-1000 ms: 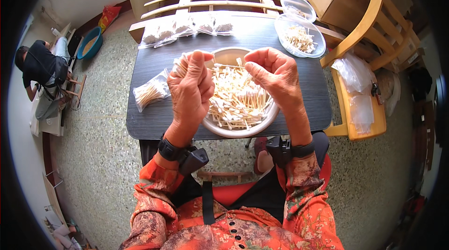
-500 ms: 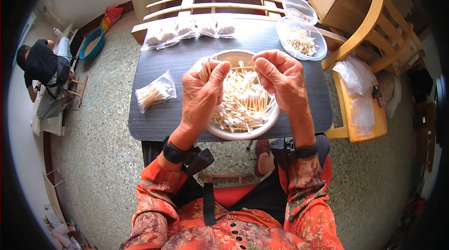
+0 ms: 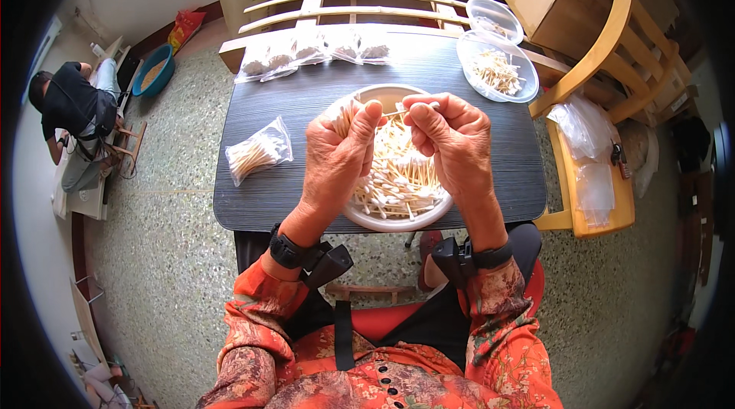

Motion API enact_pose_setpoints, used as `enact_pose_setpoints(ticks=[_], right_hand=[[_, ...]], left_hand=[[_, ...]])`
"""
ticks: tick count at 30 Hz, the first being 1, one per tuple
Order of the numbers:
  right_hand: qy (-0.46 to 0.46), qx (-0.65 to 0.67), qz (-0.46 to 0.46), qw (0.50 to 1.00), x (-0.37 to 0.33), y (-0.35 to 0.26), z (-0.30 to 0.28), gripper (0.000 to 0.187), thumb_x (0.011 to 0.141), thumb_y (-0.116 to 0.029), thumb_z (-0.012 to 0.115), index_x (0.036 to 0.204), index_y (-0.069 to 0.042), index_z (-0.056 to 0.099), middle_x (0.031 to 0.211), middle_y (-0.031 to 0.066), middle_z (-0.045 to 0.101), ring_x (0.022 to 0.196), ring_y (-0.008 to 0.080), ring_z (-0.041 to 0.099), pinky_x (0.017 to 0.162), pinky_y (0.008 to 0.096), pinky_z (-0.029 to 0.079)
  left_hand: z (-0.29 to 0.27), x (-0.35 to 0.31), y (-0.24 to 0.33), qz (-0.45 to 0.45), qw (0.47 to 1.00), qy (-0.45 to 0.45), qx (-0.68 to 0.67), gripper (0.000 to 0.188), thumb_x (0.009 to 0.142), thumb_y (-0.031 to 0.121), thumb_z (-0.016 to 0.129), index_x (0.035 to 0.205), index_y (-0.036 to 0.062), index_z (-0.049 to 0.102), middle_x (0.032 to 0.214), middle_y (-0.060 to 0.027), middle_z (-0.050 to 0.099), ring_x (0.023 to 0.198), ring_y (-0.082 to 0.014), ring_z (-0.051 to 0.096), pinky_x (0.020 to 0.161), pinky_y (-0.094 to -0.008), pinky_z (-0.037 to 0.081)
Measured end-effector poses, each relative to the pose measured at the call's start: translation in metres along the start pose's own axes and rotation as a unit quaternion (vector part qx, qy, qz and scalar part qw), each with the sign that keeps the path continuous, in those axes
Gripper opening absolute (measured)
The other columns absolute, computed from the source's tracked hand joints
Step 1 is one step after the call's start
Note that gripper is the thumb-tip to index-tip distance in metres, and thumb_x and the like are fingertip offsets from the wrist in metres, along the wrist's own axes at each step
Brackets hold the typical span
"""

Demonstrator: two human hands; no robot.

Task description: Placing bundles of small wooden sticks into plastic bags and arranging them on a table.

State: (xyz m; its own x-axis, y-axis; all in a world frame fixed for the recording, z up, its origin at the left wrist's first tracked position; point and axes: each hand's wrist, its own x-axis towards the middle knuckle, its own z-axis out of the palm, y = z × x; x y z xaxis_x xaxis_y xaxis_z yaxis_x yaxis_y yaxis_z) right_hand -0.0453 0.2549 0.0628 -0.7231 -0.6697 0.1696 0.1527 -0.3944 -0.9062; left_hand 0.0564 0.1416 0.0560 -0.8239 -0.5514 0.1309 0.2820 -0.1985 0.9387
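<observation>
A bundle of cotton swabs point(image 3: 343, 113) is gripped in my left hand point(image 3: 334, 155), fingers curled round it and the thumb on top. My right hand point(image 3: 459, 147) pinches the end of a single cotton swab point(image 3: 395, 113), whose stick spans the short gap to my left thumb. Both hands are raised over a pale round bowl point(image 3: 383, 226) of loose cotton swabs point(image 3: 394, 183). To the left, a clear plastic bag of swabs point(image 3: 259, 150) lies on the dark table point(image 3: 283, 202).
Several clear bags point(image 3: 308, 49) line the table's far edge. A clear plastic bowl point(image 3: 529, 86) with swabs stands far right, another point(image 3: 494, 9) behind it. A wooden chair point(image 3: 605, 210) bears plastic bags point(image 3: 582, 127). A person point(image 3: 67, 103) sits at far left near a blue basin point(image 3: 165, 81).
My right hand has moved left, closer to my left hand, and the swab between them now shows a shorter length. The left hand keeps its bundle.
</observation>
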Motion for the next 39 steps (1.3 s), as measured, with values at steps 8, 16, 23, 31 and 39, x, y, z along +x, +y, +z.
enact_pose_setpoints(ticks=[8, 16, 23, 31, 39], right_hand=[[0.004, -0.034, -0.03, 0.999, -0.0009, 0.0044, -0.0026, 0.02, 0.083, -0.017, 0.07, 0.071, -0.003, 0.061, 0.064, 0.0009, 0.061, 0.052, 0.0025, 0.048, 0.047, 0.0167, 0.038], [0.013, -0.041, -0.006, 0.999, -0.002, 0.0022, -0.0006, 0.014, 0.084, -0.012, 0.068, 0.081, 0.0, 0.065, 0.068, 0.0014, 0.061, 0.055, 0.003, 0.049, 0.051, 0.0172, 0.04], [-0.016, 0.02, 0.022, 0.999, -0.0003, 0.0037, -0.0001, 0.014, 0.085, -0.007, 0.065, 0.093, 0.004, 0.065, 0.073, 0.0021, 0.062, 0.056, 0.003, 0.048, 0.051, 0.0172, 0.038], [0.012, 0.113, 0.083, 0.99, -0.0004, -0.0001, 0.0034, 0.015, 0.086, -0.011, 0.065, 0.092, 0.003, 0.066, 0.075, 0.0044, 0.066, 0.056, 0.0023, 0.052, 0.048, 0.0154, 0.036], [0.011, 0.069, 0.046, 0.996, 0.0002, 0.0056, -0.0011, 0.012, 0.084, -0.012, 0.067, 0.083, 0.0, 0.066, 0.072, 0.005, 0.066, 0.051, 0.0026, 0.051, 0.044, 0.015, 0.035]], left_hand=[[0.0013, -0.0034, 0.0016, 0.01, 0.997, -0.01, 0.07, 0.032, 0.095, 0.03, 0.052, 0.075, 0.0044, 0.054, 0.049, 0.0091, 0.032, 0.04, 0.0001, 0.023, 0.036, -0.0193, 0.016], [0.0045, -0.0003, -0.0034, 0.019, 0.998, -0.01, 0.053, 0.022, 0.093, 0.021, 0.057, 0.079, 0.0045, 0.054, 0.051, 0.0081, 0.036, 0.041, 0.0004, 0.025, 0.036, -0.0175, 0.019], [0.0009, -0.0017, 0.0002, -0.002, 1.0, -0.001, 0.013, 0.013, 0.089, 0.013, 0.062, 0.085, 0.0037, 0.055, 0.056, 0.0076, 0.04, 0.043, 0.0003, 0.029, 0.037, -0.0166, 0.022], [0.0037, -0.0022, 0.0001, 0.043, 0.994, -0.008, 0.102, 0.015, 0.089, 0.015, 0.063, 0.083, 0.0017, 0.056, 0.055, 0.0067, 0.043, 0.043, 0.0002, 0.031, 0.037, -0.017, 0.023], [-0.001, 0.0004, -0.0038, 0.06, 0.982, -0.037, 0.177, 0.022, 0.091, 0.02, 0.06, 0.081, 0.0006, 0.059, 0.052, 0.0073, 0.041, 0.042, 0.0003, 0.031, 0.037, -0.0169, 0.023]])
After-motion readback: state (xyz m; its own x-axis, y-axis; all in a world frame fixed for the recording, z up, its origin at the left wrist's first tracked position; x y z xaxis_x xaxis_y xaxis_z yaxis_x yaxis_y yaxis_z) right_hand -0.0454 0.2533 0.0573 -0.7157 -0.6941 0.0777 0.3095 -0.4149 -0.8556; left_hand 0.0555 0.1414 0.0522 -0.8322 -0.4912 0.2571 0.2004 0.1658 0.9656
